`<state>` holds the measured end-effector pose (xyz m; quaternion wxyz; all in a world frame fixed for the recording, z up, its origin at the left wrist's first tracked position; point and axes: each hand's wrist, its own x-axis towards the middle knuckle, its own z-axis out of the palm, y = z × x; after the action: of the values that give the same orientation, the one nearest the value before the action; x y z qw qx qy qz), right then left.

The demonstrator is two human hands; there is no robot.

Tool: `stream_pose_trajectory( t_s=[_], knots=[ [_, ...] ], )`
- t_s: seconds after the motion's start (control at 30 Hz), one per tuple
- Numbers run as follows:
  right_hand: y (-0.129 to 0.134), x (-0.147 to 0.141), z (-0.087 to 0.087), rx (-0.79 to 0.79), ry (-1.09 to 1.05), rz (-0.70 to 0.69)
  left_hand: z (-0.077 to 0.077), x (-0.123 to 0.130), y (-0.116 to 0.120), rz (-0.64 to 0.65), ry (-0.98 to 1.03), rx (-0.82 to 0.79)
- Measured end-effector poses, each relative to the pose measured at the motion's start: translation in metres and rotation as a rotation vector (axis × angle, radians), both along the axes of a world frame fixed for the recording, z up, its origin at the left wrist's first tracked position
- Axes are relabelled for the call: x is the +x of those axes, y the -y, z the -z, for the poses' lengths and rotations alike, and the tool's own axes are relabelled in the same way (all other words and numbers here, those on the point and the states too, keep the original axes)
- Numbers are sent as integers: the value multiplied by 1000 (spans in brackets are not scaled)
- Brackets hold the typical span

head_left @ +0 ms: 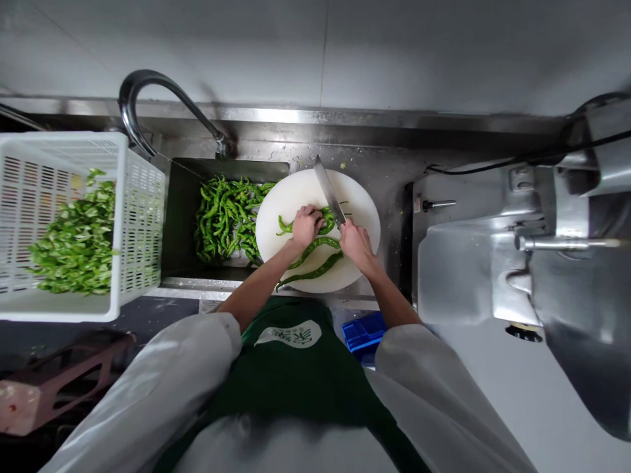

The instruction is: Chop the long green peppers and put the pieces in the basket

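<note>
A round white cutting board lies on the steel counter beside the sink. My right hand is closed around the handle of a knife, whose blade points up and to the left across green peppers. With curled fingers, my left hand presses on green peppers to the left of the blade. Nearer to me, two long green peppers lie on the board, partly beneath my left wrist. Many more green peppers fill part of the sink.
At the left stands a white plastic basket with leafy greens. A curved faucet arches over the sink's back left. A metal machine stands at the right, and a blue container is below the counter edge.
</note>
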<state>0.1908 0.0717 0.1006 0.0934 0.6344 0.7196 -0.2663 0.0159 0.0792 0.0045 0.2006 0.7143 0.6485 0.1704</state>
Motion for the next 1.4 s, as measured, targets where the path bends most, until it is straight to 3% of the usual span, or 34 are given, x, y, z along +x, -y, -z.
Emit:
stream_pose_trajectory(
  t_s=[0.3,0.43,0.57,0.63,0.7,0.77,0.83,0.93,1.03,1.17,1.4],
  knots=[
    [-32,-17,13,-33,-24,-54,-2,0,8,4,-21,8],
    [-32,6,6,-5,-71,13,-9,-16,9,13,35,-34],
    [-2,57,0,123,-35,197,-13,-14,-35,-24,168,-30],
    [21,83,-1,143,-12,276,-15,4,-63,-24,146,-109],
    [46,107,1,132,-10,357,-17,30,-78,55,57,-244],
    [73,125,5,112,-23,454,-20,59,-73,219,-44,-341],
    [99,137,11,87,-50,561,-19,83,-50,390,-119,-360],
    [131,145,20,46,-120,695,-12,107,-10,485,-227,-261],
    [148,143,27,32,-175,763,-1,114,3,436,-226,-142],
    [155,138,32,34,-202,796,6,113,-17,343,-156,-171],
    [159,128,31,40,-235,777,-6,105,-38,224,66,-302]
  ],
)
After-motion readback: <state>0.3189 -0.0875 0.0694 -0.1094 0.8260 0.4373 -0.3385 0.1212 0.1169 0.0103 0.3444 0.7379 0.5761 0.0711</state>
